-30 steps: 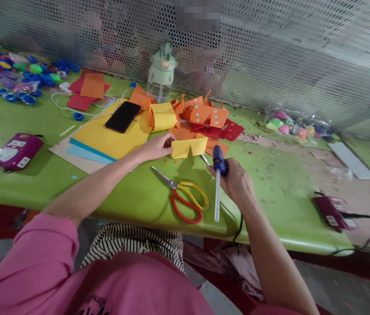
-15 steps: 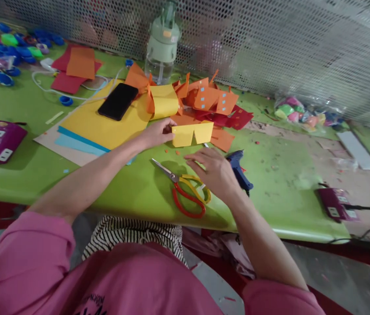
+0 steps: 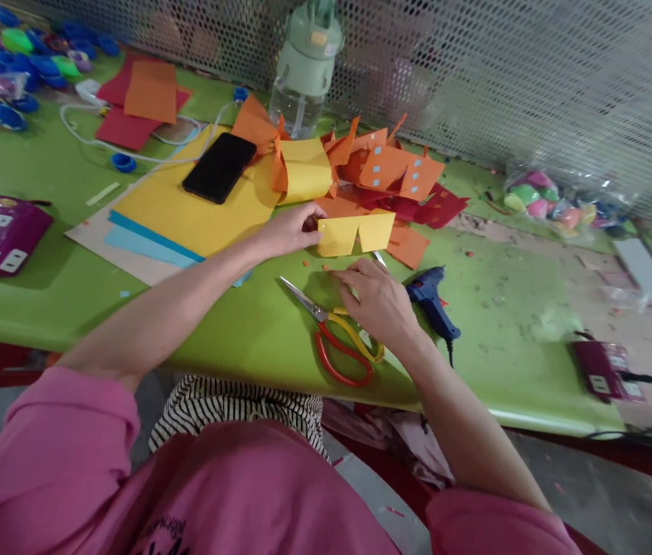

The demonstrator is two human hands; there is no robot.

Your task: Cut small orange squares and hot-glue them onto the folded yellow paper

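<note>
My left hand (image 3: 297,229) pinches the left end of a yellow paper strip (image 3: 337,235), which has a V-shaped notch in its lower edge and is held just above the table. Low over the table, my right hand (image 3: 378,297) has its index finger stretched toward a small orange paper scrap (image 3: 326,267); whether it touches the scrap I cannot tell. Under that hand lie scissors (image 3: 343,348) with one red and one yellow handle, partly covered by it. A dark blue glue gun (image 3: 433,302) rests on the table to its right.
Behind the strip are folded orange paper pieces (image 3: 387,166) and a water bottle (image 3: 306,73). A black phone (image 3: 220,167) lies on yellow sheets (image 3: 176,223) at left. Purple power boxes (image 3: 2,235) sit at both sides, with bagged colourful pieces (image 3: 549,200) at back right.
My right hand has let go of the glue gun, leaving it on the table, and moved left over the scissors. My left hand keeps the yellow strip. The view has shifted.
</note>
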